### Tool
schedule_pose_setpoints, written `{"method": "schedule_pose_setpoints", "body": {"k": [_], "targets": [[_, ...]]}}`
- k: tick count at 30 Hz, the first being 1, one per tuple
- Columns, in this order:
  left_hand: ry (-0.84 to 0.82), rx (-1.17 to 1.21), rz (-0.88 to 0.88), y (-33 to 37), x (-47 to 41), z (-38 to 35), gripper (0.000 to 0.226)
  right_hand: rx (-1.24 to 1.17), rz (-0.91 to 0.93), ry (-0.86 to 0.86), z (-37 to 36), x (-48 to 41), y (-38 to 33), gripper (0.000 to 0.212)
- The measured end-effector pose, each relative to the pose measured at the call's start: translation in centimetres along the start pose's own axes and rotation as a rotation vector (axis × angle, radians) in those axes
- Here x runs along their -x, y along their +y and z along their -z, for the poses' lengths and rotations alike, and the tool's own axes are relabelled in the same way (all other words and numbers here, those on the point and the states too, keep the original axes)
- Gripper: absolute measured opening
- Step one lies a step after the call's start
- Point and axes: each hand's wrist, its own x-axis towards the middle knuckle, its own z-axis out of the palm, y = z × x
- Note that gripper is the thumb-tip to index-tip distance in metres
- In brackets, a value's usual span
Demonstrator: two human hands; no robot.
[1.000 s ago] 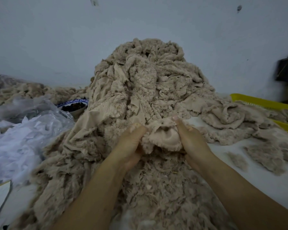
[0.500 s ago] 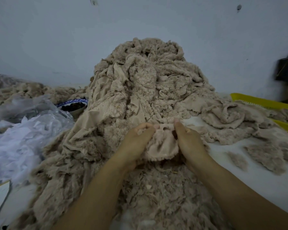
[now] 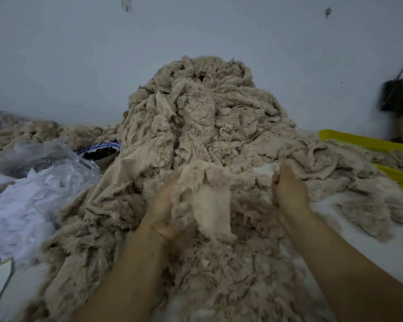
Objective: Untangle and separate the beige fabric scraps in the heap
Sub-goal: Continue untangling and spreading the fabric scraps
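- Your left hand: grips one beige scrap, held up at the front of the heap.
- Your right hand: apart, fingers curled at the heap's right edge; grip unclear.
- Heap itself: largely tangled; most separating remains.

right hand off scrap, swung right

Heap crowds centre; white tabletop shows right

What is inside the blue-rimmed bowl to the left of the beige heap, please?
The bowl holds a dark, lumpy mass; what it is cannot be told. The beige heap covers its right edge and clear plastic overlaps its near left side.
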Motion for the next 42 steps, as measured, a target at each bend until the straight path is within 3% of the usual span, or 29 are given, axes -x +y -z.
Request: {"method": "schedule_pose_setpoints", "body": {"k": [1,2,3,5,7,8,12,14,16,19,22,24,26,28,30,31,33,36,40,42], "targets": [[0.017,0.014,0.009,-0.2,-0.4,0.2,0.036,0.014,0.043,-0.015,0.4,0.0,-0.2,0.050],[0.150,0.051,0.110,-0.3,-0.8,0.7,0.033,0.070,0.101,-0.066,0.3,0.3,-0.4,0.049],[0.317,-0.004,0.105,-0.3,-0.9,1.3,0.030,0.149,0.153,-0.148,0.0,0.9,-0.4,0.044],[0.407,0.038,0.073,-0.6,-1.1,2.3,0.023,0.275,0.189,-0.379,-0.9,2.6,-0.1,0.033],[0.419,0.021,0.104,-0.9,-1.5,2.5,0.032,0.341,0.245,-0.596,-1.5,3.7,0.5,0.038],[0.416,0.021,0.106,-0.9,-1.4,2.4,0.036,0.386,0.324,-0.615,-1.5,3.7,0.9,0.045],[0.447,-0.025,0.011,-0.3,-1.6,2.7,0.048,0.406,0.644,-0.381,-1.2,3.6,0.8,0.052],[0.389,-0.160,-0.002,-0.7,-1.6,2.8,0.039,0.389,0.614,-0.546,-1.7,4.4,0.5,0.035],[0.397,-0.365,-0.009,-1.4,-1.8,2.6,0.047,0.522,0.551,-0.706,-2.5,5.3,1.1,0.033],[0.410,-0.577,-0.029,-2.6,-2.2,1.8,0.056,0.577,0.614,-0.628,-3.1,4.8,1.7,0.019],[0.372,-0.703,-0.041,-3.1,-2.2,2.0,0.062,0.530,0.567,-0.605,-2.1,3.7,1.3,0.025],[0.387,-0.831,-0.064,-3.1,-1.8,2.9,0.056,0.420,0.442,-0.601,-1.9,3.1,1.3,0.020],[0.382,-1.073,-0.055,-3.1,-1.5,3.5,0.037,0.038,0.251,-0.548,-1.9,2.6,0.7,0.014],[0.269,-1.243,0.094,-3.2,-1.2,3.6,0.021,-0.491,0.099,-0.484,-1.4,1.4,-0.5,0.034],[0.140,-1.303,0.224,-3.6,-0.9,3.4,0.025,-0.669,0.040,-0.381,-0.8,0.7,-1.1,0.051],[0.109,-1.321,0.242,-3.8,-0.8,3.6,0.037,-0.570,0.054,-0.344,-0.8,0.7,-0.9,0.049],[0.124,-1.306,0.242,-4.0,-0.9,4.0,0.058,-0.129,0.170,-0.291,-1.1,0.9,0.2,0.030],[0.195,-1.320,0.247,-3.7,-1.0,4.3,0.058,0.503,0.448,-0.362,-1.6,0.7,2.0,0.017],[0.222,-1.376,0.300,-3.4,-1.0,5.0,0.063,1.019,0.558,-0.557,-1.9,0.4,3.6,0.053],[0.225,-1.420,0.307,-3.4,-1.2,5.2,0.063,1.184,0.546,-0.531,-1.9,0.2,3.9,0.052]]}}
